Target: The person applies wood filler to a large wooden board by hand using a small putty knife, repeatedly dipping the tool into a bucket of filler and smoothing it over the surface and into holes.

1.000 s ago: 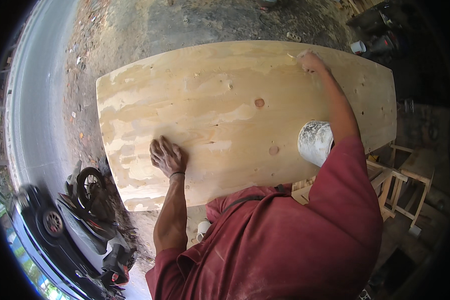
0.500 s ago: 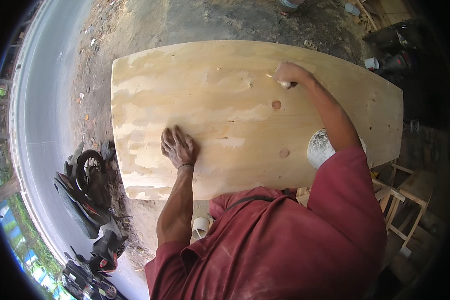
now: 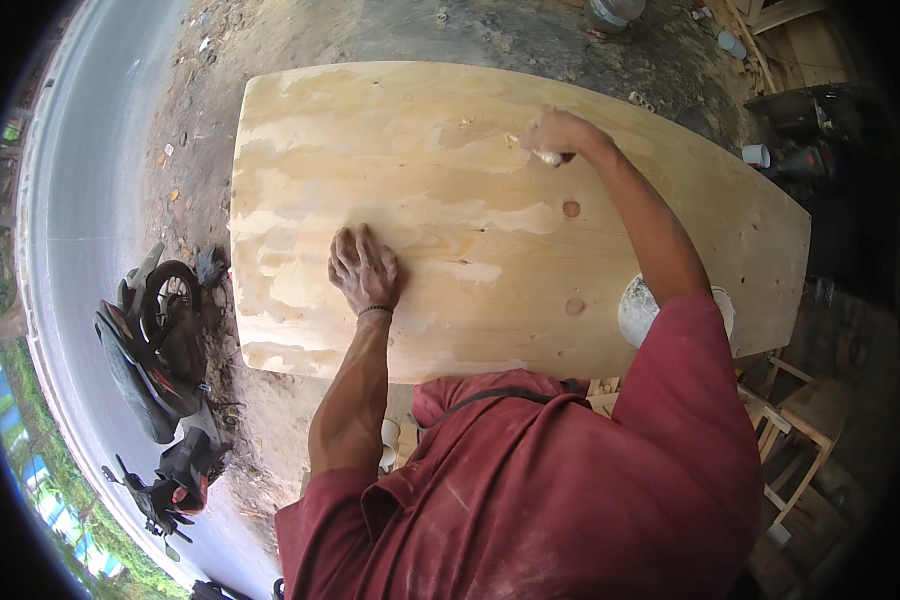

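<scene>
A large pale wooden panel (image 3: 420, 330) lies flat in front of me, with lighter smeared patches over its left and upper parts. My left hand (image 3: 363, 268) rests palm down on it, left of the middle, fingers stretched out and dusty. Near the panel's far edge my right hand (image 3: 560, 134) is closed round something small. Pale, putty-like stuff shows below the fist, and a yellowish bit sticks out to its left; the rest is hidden by the fingers. A white-crusted bucket (image 3: 638, 310) stands on the panel beside my right arm, which partly covers it.
Parked motorcycles (image 3: 150, 345) stand left of the panel, beside a paved road (image 3: 90, 220). A wooden frame (image 3: 795, 445) is at the lower right. White cups and buckets (image 3: 756, 155) sit on the ground beyond the right end, near dark clutter.
My right hand has moved a little left across the panel, still closed. The left hand stays flat in about the same place. The whole view has shifted slightly.
</scene>
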Action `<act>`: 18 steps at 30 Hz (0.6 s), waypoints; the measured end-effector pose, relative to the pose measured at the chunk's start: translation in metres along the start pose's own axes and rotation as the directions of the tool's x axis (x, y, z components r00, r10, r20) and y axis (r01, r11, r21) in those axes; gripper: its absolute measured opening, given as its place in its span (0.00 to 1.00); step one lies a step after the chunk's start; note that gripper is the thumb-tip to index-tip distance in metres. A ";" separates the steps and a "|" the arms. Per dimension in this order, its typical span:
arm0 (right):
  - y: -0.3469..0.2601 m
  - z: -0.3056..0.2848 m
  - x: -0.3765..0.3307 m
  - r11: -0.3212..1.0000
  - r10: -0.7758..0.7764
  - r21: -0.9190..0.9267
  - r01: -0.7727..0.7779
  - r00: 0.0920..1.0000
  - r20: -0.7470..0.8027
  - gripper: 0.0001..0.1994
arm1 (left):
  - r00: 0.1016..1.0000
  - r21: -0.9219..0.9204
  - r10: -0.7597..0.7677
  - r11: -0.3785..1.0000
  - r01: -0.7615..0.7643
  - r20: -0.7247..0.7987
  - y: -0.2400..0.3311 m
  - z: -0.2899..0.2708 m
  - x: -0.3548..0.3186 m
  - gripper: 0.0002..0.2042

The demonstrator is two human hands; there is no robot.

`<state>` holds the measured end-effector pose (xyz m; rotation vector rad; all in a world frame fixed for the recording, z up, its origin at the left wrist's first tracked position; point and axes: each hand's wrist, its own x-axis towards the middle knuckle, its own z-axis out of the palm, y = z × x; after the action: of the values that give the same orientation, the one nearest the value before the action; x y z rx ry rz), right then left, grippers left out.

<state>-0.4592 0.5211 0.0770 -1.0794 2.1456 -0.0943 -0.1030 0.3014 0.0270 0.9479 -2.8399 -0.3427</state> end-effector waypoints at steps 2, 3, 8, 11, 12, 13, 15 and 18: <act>-0.015 -0.012 0.024 0.992 0.128 0.027 -0.126 0.990 -0.055 0.08 | 1.000 0.009 -0.025 1.000 0.026 -0.010 -0.003 0.001 -0.003 0.28; -0.025 -0.014 0.031 0.982 0.188 0.037 -0.186 0.979 -0.084 0.08 | 1.000 0.021 -0.022 1.000 0.023 -0.022 -0.004 0.000 -0.006 0.28; -0.095 -0.033 -0.002 0.960 0.240 0.129 -0.248 0.968 0.075 0.09 | 0.999 0.007 -0.027 1.000 0.027 -0.016 -0.005 -0.004 -0.005 0.28; -0.069 -0.040 0.030 0.917 0.267 0.339 -0.209 0.955 -0.133 0.14 | 1.000 0.017 -0.013 1.000 0.014 -0.015 0.000 -0.010 -0.004 0.28; -0.063 -0.024 0.039 0.971 0.187 0.190 -0.145 0.956 -0.225 0.14 | 1.000 0.022 -0.003 1.000 0.004 -0.015 0.001 -0.010 -0.003 0.28; -0.059 -0.002 0.053 0.996 0.092 0.034 -0.086 0.947 -0.307 0.14 | 1.000 0.019 -0.004 1.000 0.004 -0.015 0.002 -0.009 -0.004 0.28; -0.078 0.002 0.064 0.992 0.032 -0.107 -0.061 0.967 -0.254 0.14 | 0.999 0.018 -0.014 1.000 0.014 -0.033 -0.001 -0.005 -0.003 0.27; -0.112 -0.020 0.047 0.994 0.105 -0.040 -0.105 0.994 -0.014 0.13 | 0.999 0.011 -0.020 1.000 0.020 -0.035 -0.003 -0.006 -0.004 0.28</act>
<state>-0.4154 0.4100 0.1058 -0.9885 2.2189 -0.0082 -0.0968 0.3002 0.0315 0.9756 -2.8062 -0.3091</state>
